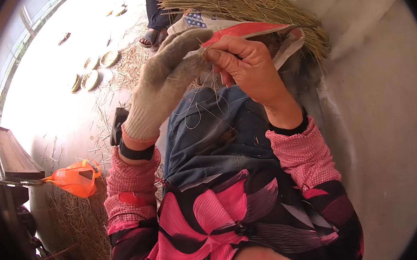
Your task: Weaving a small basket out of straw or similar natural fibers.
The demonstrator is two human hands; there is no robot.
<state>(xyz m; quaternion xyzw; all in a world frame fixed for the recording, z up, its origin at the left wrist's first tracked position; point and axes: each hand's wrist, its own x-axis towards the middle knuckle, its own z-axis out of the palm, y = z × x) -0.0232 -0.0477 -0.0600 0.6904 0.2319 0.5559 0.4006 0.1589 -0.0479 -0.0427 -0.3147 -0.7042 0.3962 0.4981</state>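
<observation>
My left hand (173, 74), in a grey-beige knitted glove, is raised over my lap with its thumb and fingers closed toward the tips. What lies between them is too small to make out. My bare right hand (247, 67) meets it at the fingertips, thumb and index finger pinched on a thin pale thread. Loops of the thread (199, 115) hang below both hands, against blue denim cloth (209, 144) covering my lap. A small pale tip shows where the two hands meet.
A large bundle of straw stalks (248, 4) lies ahead, beside a red-edged white sack (254, 28). A person's sandalled foot (149, 37) is beyond. Several round woven pieces (90, 80) and loose straw (129, 65) lie on the floor. An orange plastic bag (79, 179) hangs at left.
</observation>
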